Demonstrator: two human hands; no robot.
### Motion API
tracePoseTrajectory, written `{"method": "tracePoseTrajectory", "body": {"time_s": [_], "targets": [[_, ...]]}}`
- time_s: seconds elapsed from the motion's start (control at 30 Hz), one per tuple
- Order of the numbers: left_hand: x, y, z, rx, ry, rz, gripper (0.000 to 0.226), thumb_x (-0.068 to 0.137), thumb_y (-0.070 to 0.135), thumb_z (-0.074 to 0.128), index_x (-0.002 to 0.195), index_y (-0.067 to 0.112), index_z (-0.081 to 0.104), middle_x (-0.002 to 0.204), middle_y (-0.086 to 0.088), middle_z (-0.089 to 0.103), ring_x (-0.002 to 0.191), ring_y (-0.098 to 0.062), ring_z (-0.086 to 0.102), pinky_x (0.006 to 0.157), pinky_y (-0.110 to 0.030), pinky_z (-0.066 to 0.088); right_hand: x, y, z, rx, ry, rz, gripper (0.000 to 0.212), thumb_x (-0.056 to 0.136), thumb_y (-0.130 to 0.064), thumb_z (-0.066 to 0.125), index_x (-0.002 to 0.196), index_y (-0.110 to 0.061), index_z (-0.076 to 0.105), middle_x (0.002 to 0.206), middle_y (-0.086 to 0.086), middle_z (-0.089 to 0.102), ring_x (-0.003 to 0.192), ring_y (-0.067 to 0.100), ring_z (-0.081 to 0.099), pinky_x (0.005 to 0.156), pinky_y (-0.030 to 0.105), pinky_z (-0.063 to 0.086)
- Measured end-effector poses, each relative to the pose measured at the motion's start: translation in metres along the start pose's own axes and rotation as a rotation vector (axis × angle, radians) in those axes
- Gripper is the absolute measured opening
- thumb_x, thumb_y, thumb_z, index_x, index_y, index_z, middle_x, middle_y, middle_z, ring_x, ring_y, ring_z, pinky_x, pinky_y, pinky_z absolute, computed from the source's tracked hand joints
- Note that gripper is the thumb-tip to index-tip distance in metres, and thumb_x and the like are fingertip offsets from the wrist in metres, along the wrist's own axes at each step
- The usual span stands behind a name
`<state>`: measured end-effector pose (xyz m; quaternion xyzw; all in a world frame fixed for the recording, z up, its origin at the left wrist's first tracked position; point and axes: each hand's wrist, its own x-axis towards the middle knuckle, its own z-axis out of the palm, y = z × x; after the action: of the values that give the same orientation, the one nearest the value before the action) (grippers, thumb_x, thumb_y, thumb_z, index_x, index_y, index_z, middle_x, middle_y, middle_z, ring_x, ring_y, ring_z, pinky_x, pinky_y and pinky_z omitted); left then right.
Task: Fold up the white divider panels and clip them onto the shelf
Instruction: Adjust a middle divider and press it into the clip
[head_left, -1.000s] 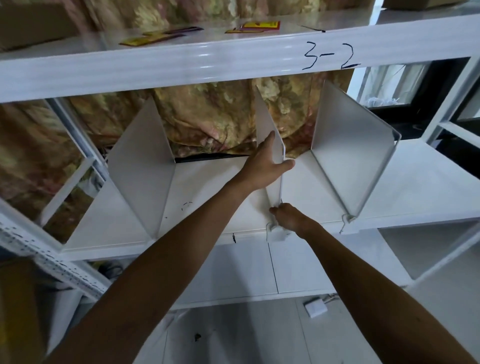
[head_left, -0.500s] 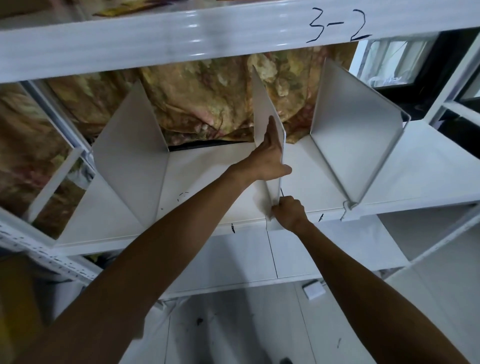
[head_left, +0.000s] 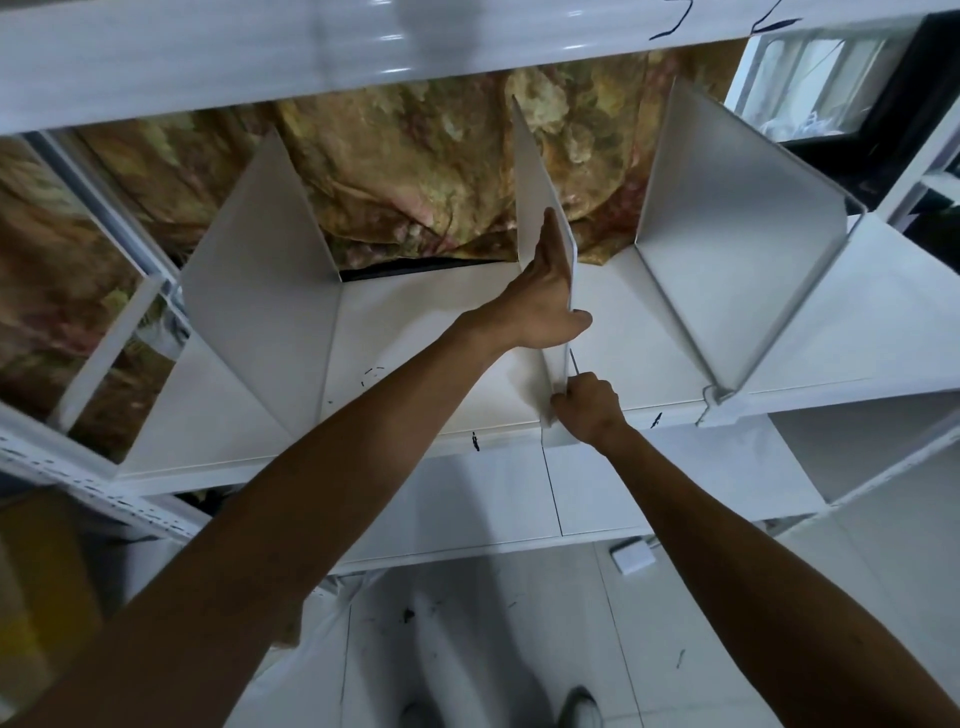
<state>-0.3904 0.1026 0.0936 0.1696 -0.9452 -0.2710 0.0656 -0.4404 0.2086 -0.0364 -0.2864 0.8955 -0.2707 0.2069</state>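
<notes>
Fingers of the left hand (head_left: 545, 296) lie flat along the left face of the middle divider panel (head_left: 535, 171), thumb hooked over its front edge, so the hand grips the upright sheet. Fingers of the right hand (head_left: 589, 410) are clenched at the panel's lower front corner, where it meets the front lip of the shelf (head_left: 831, 364); what exactly they pinch there cannot be told.

Compared with a second ago, the left hand has slid higher up the panel, and the right hand has moved from just below the shelf lip up onto the corner itself. The panel stands steeper and straighter than before. Judged from this, the step in hand is seating the front clip of the middle panel, and it is near its end.

Two other panels already stand on the same shelf: the left divider panel (head_left: 260, 270), leaning outward, and the right divider panel (head_left: 727, 223), whose front corner sits at the shelf lip. Between them the three sheets mark off bays on the shelf; no goods are visible in any of them. Behind the bays hangs a patterned cloth (head_left: 405, 171). A beam (head_left: 208, 57) of the shelf above crosses the top of the view.
</notes>
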Motion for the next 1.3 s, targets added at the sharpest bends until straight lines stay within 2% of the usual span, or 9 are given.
{"method": "tracePoseTrajectory", "body": {"time_s": [0.1,0.27,0.37,0.5,0.63,0.77,0.93,1.07,1.3], "targets": [[0.000,-0.003,0.000,0.012,0.015,0.001,0.113,0.083,0.026,0.062,0.144,0.005,-0.031,0.157,-0.026,0.011,0.137,-0.038,0.033,0.086,-0.024,0.035,-0.002,-0.002,0.001,0.002,0.001,0.008,0.028,0.089,-0.015,0.051,0.099,0.004,0.069,0.106,0.023,0.068,0.103,0.043,0.061,0.084,0.037,0.047],[0.002,-0.014,-0.002,0.052,-0.006,0.005,0.099,0.078,0.031,0.061,0.148,-0.003,-0.001,0.156,-0.024,0.011,0.137,-0.038,0.032,0.090,-0.026,0.035,-0.002,-0.008,0.005,-0.009,-0.009,-0.002,0.028,0.089,-0.015,0.052,0.098,0.004,0.070,0.106,0.023,0.068,0.103,0.043,0.061,0.079,0.034,0.044],[-0.001,-0.019,-0.004,0.046,0.016,0.009,0.101,0.079,0.029,0.061,0.148,-0.003,-0.005,0.155,-0.024,0.012,0.135,-0.036,0.033,0.086,-0.025,0.035,-0.002,-0.011,0.009,-0.022,-0.002,-0.010,0.028,0.089,-0.014,0.051,0.098,0.004,0.070,0.107,0.023,0.068,0.103,0.043,0.061,0.078,0.034,0.044],[-0.011,-0.024,-0.011,0.059,0.035,0.005,0.108,0.083,0.027,0.063,0.148,0.000,-0.019,0.160,-0.020,0.001,0.142,-0.034,0.025,0.092,-0.022,0.031,-0.003,-0.021,0.020,-0.011,-0.012,0.003,0.028,0.088,-0.016,0.051,0.100,0.004,0.068,0.107,0.023,0.067,0.104,0.042,0.061,0.077,0.033,0.042],[-0.022,-0.032,-0.018,0.061,0.046,0.003,0.103,0.080,0.029,0.062,0.150,-0.001,-0.008,0.160,-0.018,0.003,0.142,-0.035,0.025,0.097,-0.024,0.031,-0.005,-0.029,0.026,0.015,-0.003,0.038,0.028,0.088,-0.017,0.051,0.104,0.003,0.063,0.112,0.023,0.065,0.107,0.042,0.061,0.077,0.031,0.039],[-0.029,-0.029,-0.021,0.041,0.037,0.017,0.113,0.083,0.024,0.062,0.145,0.002,-0.030,0.161,-0.020,-0.005,0.143,-0.035,0.025,0.102,-0.028,0.035,-0.008,-0.036,0.035,0.025,-0.023,0.045,0.030,0.088,-0.016,0.050,0.107,0.003,0.064,0.113,0.023,0.066,0.107,0.042,0.061,0.076,0.031,0.039],[-0.044,-0.055,-0.036,0.034,0.076,-0.039,0.102,0.080,0.027,0.063,0.150,0.002,-0.007,0.159,-0.018,0.010,0.141,-0.032,0.027,0.094,-0.023,0.033,-0.015,-0.061,0.048,0.019,-0.020,0.026,0.030,0.090,-0.013,0.050,0.112,0.005,0.062,0.117,0.023,0.064,0.112,0.042,0.059,0.089,0.035,0.045],[-0.049,-0.055,-0.038,-0.003,0.058,-0.030,0.111,0.081,0.022,0.062,0.148,0.008,-0.025,0.160,-0.018,0.009,0.140,-0.033,0.031,0.097,-0.024,0.034,-0.020,-0.066,0.057,0.049,-0.033,0.031,0.029,0.087,-0.013,0.050,0.106,0.005,0.064,0.112,0.023,0.067,0.107,0.043,0.061,0.082,0.034,0.043],[-0.058,-0.066,-0.046,-0.006,0.068,-0.035,0.106,0.079,0.023,0.062,0.151,0.009,-0.014,0.159,-0.017,0.011,0.139,-0.033,0.031,0.095,-0.023,0.034,-0.026,-0.076,0.064,0.076,-0.026,0.011,0.029,0.088,-0.013,0.050,0.105,0.006,0.064,0.110,0.023,0.067,0.105,0.043,0.061,0.087,0.036,0.047]]}}
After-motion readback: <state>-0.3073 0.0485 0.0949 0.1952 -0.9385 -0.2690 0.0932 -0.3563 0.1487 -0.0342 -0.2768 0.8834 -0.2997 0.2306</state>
